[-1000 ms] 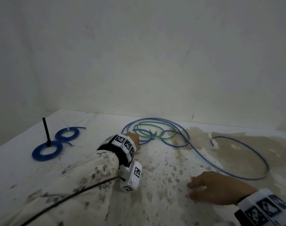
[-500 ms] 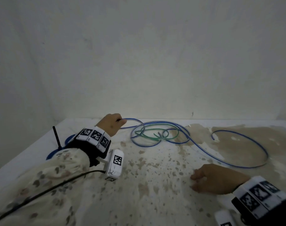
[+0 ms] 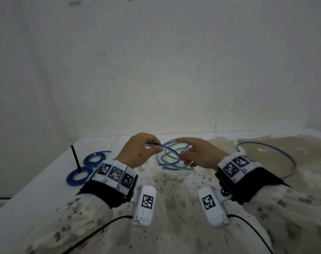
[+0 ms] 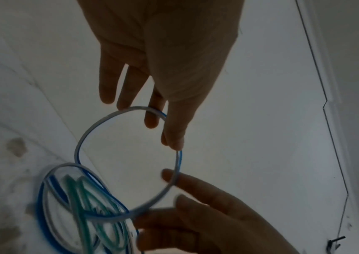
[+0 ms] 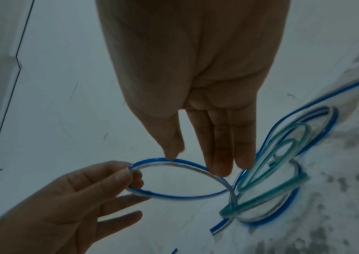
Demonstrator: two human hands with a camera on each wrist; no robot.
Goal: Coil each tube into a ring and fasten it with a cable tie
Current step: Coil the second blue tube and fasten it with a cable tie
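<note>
A long blue tube [image 3: 291,162] sprawls over the stained table [image 3: 174,208], tangled at the middle with a green tube [image 3: 171,157]. My left hand [image 3: 153,144] pinches the blue tube near its end, between thumb and forefinger, and holds a small raised loop [image 4: 80,144] of it. My right hand [image 3: 181,149] reaches in from the right with straight fingers. Its thumb tip and fingertips [image 5: 217,168] touch the loop's [image 5: 174,197] far side. The green tube [image 5: 272,194] lies on the table under both hands.
Two coiled blue rings [image 3: 93,158] [image 3: 77,177] lie at the far left, the nearer one around a black upright post [image 3: 75,158]. A white wall [image 3: 156,70] stands right behind the table. The blue tube's wide bend takes up the right side.
My left hand has carried the blue tube's end from the far left up to the middle, forming a loop. My right hand has left the table and come up to the loop.
</note>
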